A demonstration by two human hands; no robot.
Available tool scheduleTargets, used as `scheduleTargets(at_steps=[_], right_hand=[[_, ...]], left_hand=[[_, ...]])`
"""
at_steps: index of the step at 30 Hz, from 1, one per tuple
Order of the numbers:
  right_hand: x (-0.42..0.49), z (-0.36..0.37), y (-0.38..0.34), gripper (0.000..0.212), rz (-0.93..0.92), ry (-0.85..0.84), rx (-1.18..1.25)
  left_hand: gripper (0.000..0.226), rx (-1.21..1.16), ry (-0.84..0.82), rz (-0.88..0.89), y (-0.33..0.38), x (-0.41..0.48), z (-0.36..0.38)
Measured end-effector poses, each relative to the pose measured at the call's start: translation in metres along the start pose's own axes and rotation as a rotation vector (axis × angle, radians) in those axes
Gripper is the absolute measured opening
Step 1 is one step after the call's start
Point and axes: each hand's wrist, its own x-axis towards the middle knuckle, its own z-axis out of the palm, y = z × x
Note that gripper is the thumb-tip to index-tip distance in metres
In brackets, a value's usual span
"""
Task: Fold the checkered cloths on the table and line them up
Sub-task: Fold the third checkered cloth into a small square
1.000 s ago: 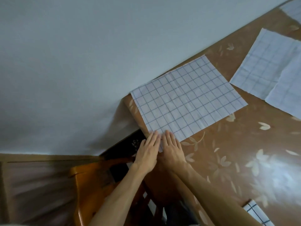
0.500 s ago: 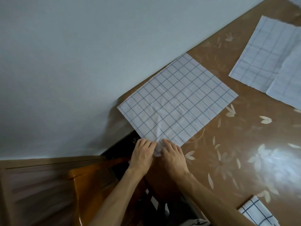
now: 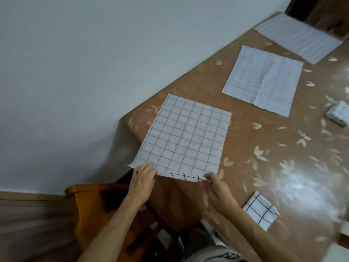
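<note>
A white checkered cloth [image 3: 185, 137] lies flat on the brown table [image 3: 264, 167] near its left corner. My left hand [image 3: 142, 183] pinches the cloth's near left corner. My right hand [image 3: 217, 189] pinches the near right corner, and the near edge between them is lifted slightly off the table. A second checkered cloth [image 3: 262, 80] lies spread further back. A third cloth [image 3: 296, 37] lies at the far end. A small folded checkered cloth [image 3: 261, 209] sits by my right forearm, and another folded one [image 3: 338, 113] rests at the right edge.
A pale wall runs along the table's left side. An orange wooden chair [image 3: 90, 208] stands below the table's near corner, under my left arm. The tabletop is glossy with a leaf pattern.
My hands, together at the cloth's near corner before, have moved apart to its two near corners and gripped them. The cloth has turned square to me, and the view has swung right.
</note>
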Motion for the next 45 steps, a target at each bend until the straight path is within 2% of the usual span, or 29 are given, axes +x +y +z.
scheduleTargets(at_steps=[2,6,9,11,14,17,21,25,32,37,39,40,41,43,45], right_hand=[[-0.02,-0.011,0.001,0.009,0.025,0.077,0.045],[-0.052,-0.034,0.003,0.008,0.082,0.247,0.141],[-0.068,-0.053,0.005,0.012,0.149,0.348,0.203],[-0.073,-0.065,0.015,0.01,0.186,0.392,0.221],[-0.075,-0.078,0.031,0.008,0.259,0.388,0.307],[-0.07,-0.089,0.036,0.012,0.303,0.386,0.292],[-0.044,-0.106,0.034,0.024,0.326,0.4,0.252],[0.003,-0.119,0.041,0.023,0.36,0.414,0.188],[0.102,-0.112,0.056,0.036,0.453,0.243,0.076],[0.155,-0.104,0.077,0.039,0.533,0.145,-0.046],[0.171,-0.101,0.082,0.039,0.527,0.151,-0.055],[0.177,-0.099,0.084,0.04,0.52,0.157,-0.058],[0.182,-0.099,0.084,0.04,0.51,0.165,-0.06],[0.188,-0.098,0.086,0.039,0.481,0.195,-0.068],[0.192,-0.096,0.089,0.034,0.461,0.22,-0.075]], left_hand=[[0.012,-0.039,0.054,0.014,0.005,-0.007,-0.004],[0.015,-0.182,0.053,-0.044,0.008,-0.023,-0.007],[0.018,-0.535,-0.163,-0.11,0.014,-0.035,-0.024],[0.022,-0.653,-0.251,-0.148,0.016,-0.041,-0.035],[0.005,-0.844,-0.317,-0.182,0.022,-0.044,-0.05],[0.017,-1.011,-0.306,-0.233,0.028,-0.04,-0.059],[0.012,-1.061,-0.197,-0.323,0.03,-0.017,-0.063],[0.005,-1.029,-0.144,-0.368,0.026,0.009,-0.063],[0.014,-0.944,0.006,-0.534,0.017,0.053,-0.042],[0.019,-0.724,0.054,-0.578,0.013,0.107,-0.024],[0.01,-0.701,0.095,-0.6,0.016,0.128,-0.019],[0.012,-0.692,0.129,-0.608,0.017,0.137,-0.015],[0.024,-0.651,0.162,-0.62,0.022,0.143,-0.016],[0.035,-0.546,0.255,-0.587,0.036,0.148,-0.016],[0.034,-0.416,0.276,-0.438,0.056,0.144,-0.017]])
